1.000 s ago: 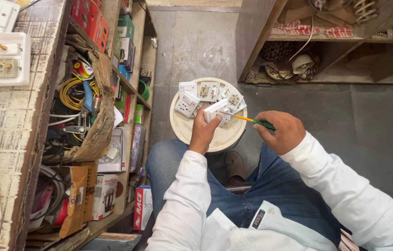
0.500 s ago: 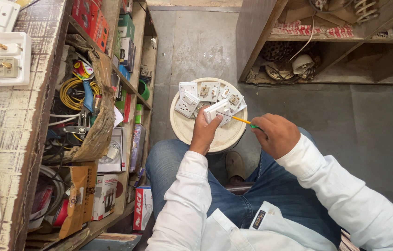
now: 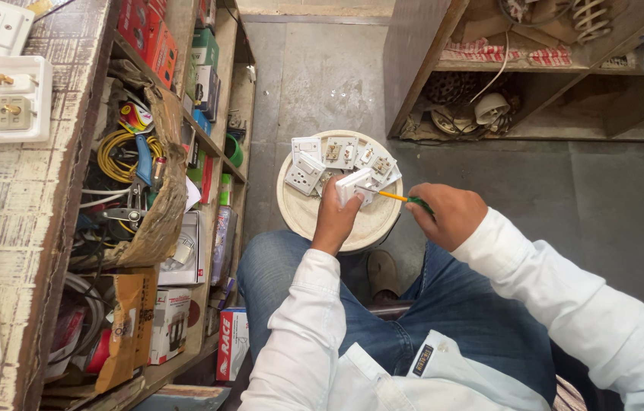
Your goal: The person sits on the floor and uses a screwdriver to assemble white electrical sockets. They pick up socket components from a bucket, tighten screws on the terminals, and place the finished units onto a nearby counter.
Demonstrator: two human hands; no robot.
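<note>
My left hand [image 3: 335,215] grips a white switch socket [image 3: 355,186] over a round cream stool top [image 3: 299,213]. A screwdriver [image 3: 402,199] with a yellow shaft and green handle is held in my right hand [image 3: 450,215], its tip touching the socket from the right. Several more white sockets and switch plates [image 3: 337,154] lie on the far part of the stool top. My knees in blue jeans are under the hands.
At the left a worn counter [image 3: 25,190] carries white socket plates [image 3: 4,99]. Shelves [image 3: 208,152] below hold boxes, a yellow wire coil [image 3: 120,152], tools and a torn cardboard box. A wooden shelf unit [image 3: 535,91] stands at the right on the grey floor.
My right hand with the screwdriver has shifted slightly left and turned at the socket. The left hand has stayed holding the socket in place.
</note>
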